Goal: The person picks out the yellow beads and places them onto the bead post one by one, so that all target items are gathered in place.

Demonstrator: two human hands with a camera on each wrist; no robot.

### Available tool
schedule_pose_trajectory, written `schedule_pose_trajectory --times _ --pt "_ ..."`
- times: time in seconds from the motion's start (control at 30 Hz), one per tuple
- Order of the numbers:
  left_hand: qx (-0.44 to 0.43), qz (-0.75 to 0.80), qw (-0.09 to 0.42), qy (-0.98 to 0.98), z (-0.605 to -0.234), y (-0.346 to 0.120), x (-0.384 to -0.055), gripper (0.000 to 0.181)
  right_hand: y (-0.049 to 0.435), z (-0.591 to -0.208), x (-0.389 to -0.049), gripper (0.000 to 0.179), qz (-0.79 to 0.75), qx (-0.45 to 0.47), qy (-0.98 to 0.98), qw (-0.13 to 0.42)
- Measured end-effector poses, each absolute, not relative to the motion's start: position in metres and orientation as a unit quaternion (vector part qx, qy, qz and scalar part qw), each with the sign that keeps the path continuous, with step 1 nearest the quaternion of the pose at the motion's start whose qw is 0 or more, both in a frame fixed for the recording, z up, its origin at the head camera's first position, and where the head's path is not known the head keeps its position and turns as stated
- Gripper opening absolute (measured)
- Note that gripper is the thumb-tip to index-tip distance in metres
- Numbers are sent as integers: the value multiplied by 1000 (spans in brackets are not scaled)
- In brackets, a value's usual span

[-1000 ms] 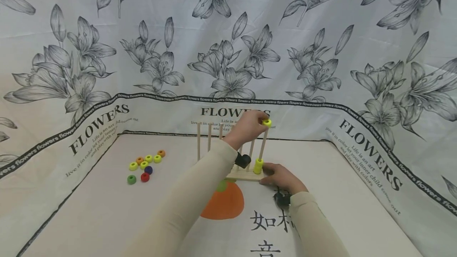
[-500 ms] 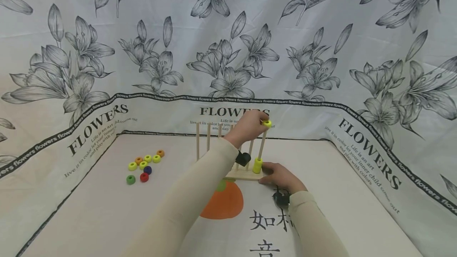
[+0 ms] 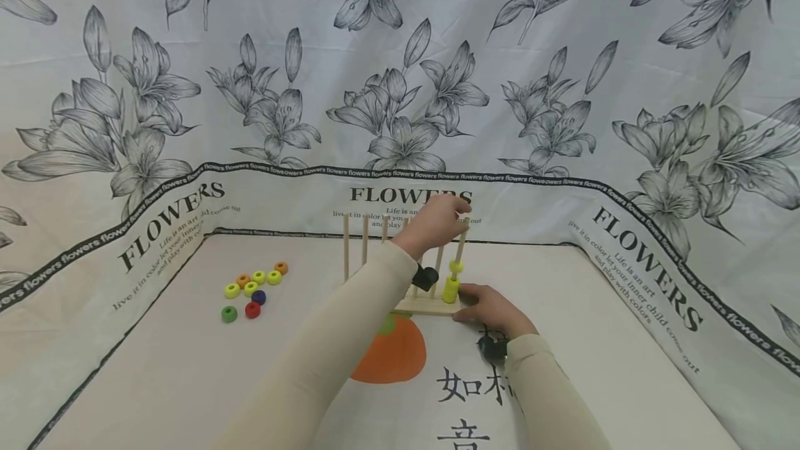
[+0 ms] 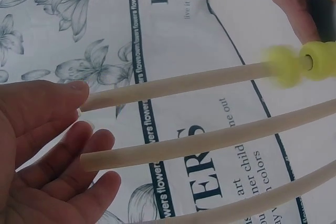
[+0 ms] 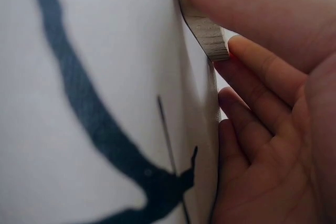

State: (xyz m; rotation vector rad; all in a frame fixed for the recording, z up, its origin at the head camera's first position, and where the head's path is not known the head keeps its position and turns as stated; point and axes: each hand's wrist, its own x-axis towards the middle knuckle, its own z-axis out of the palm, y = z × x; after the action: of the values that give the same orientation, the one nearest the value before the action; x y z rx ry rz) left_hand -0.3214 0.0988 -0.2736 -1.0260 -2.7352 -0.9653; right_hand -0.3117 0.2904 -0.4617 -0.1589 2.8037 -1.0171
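Note:
A wooden peg rack (image 3: 420, 306) with several upright pegs stands on the table. My left hand (image 3: 436, 222) is at the top of its rightmost peg, fingers loosely spread. In the left wrist view, the thumb and fingers lie around the tips of two pegs. A yellow bead (image 3: 457, 267), blurred in the left wrist view, is on the rightmost peg, a little above the yellow beads (image 3: 451, 290) stacked at its foot. At the rack's right end my right hand (image 3: 495, 311) holds the base (image 5: 210, 38) between thumb and fingers. The left forearm hides part of the rack.
Loose beads lie on the left of the table: several yellow beads (image 3: 251, 289), orange ones (image 3: 281, 268), a blue bead (image 3: 258, 297), a red bead (image 3: 253, 310) and a green bead (image 3: 229, 314). A flower-print cloth (image 3: 400, 89) rises behind and at both sides.
My left hand has let go of the yellow bead at the peg's top, and the bead has dropped down the peg close to the stack. The right hand stays on the base.

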Motion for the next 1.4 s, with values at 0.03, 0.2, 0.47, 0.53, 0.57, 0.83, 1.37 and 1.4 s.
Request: schedule_pose_trajectory --times 0.03,0.2,0.47,0.53,0.57,0.83,1.37,1.4 --pt "-333 -314 34 -888 -274 98 -322 37 290 -462 -312 75 -340 -51 936 79" --pt "-334 -314 50 -888 -275 94 -325 36 290 -462 -313 76 -336 -48 937 81" --pt "-333 -322 58 -884 -273 80 -325 34 293 -467 -317 77 -335 -44 938 82" --pt "-330 -322 62 -885 -271 75 -325 34 293 -467 -317 78 -335 -42 938 84" --pt "-330 -320 66 -885 -270 72 -325 34 292 -467 -317 78 -336 -40 937 86" --pt "-309 -319 77 -893 -266 45 -324 36 290 -464 -316 79 -342 -37 934 93" --pt "-259 -307 117 -908 -265 -17 -325 36 289 -461 -314 85 -345 -39 934 90" --pt "-256 -304 121 -910 -264 -21 -325 36 289 -461 -314 85 -344 -40 934 90"
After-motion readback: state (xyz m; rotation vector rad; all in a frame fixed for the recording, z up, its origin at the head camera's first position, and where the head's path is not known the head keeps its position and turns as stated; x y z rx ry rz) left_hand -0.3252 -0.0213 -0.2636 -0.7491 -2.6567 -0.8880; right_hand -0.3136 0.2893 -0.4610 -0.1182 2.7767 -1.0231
